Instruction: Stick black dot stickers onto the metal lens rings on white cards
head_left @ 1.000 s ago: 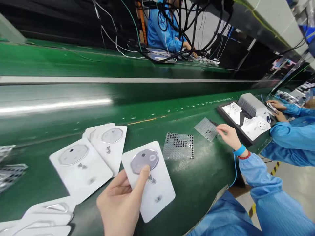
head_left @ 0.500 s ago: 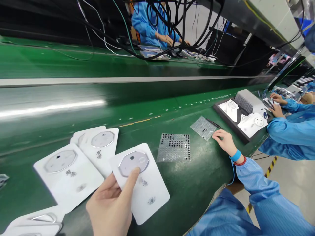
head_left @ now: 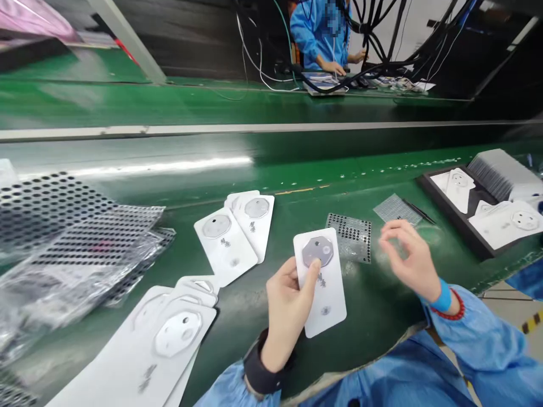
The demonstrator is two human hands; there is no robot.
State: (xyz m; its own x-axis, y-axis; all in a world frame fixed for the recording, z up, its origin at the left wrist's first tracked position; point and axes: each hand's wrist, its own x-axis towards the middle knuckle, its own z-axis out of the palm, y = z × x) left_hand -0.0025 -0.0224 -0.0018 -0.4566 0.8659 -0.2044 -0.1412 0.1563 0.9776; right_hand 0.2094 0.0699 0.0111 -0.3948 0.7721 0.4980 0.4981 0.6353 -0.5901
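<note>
My left hand (head_left: 291, 299) grips a white rounded-corner panel (head_left: 333, 308) by its left edge, thumb on its grey octagonal recess. One dark round spot shows in that recess. My right hand (head_left: 409, 257) is raised to the right of the panel, thumb and forefinger curled together in a pinch; whatever they hold, if anything, is too small to make out. Between the hands lies a clear sheet of small black dots (head_left: 354, 243). Farther right is a second, sparser dot sheet (head_left: 394, 209), with black tweezers (head_left: 419, 211) beside it.
Similar white panels (head_left: 233, 254) overlap left of my left hand, and more panels (head_left: 139, 350) are piled nearer me. Plastic-wrapped perforated black sheets (head_left: 85, 243) lie far left. A black tray (head_left: 462, 226) of panels stands right. Across the bench, a person in blue (head_left: 316, 34) works behind hanging cables.
The view has swung left, bringing the wrapped sheets into sight. My right hand has lifted from the sparser dot sheet and come toward the panel, which my left hand still holds.
</note>
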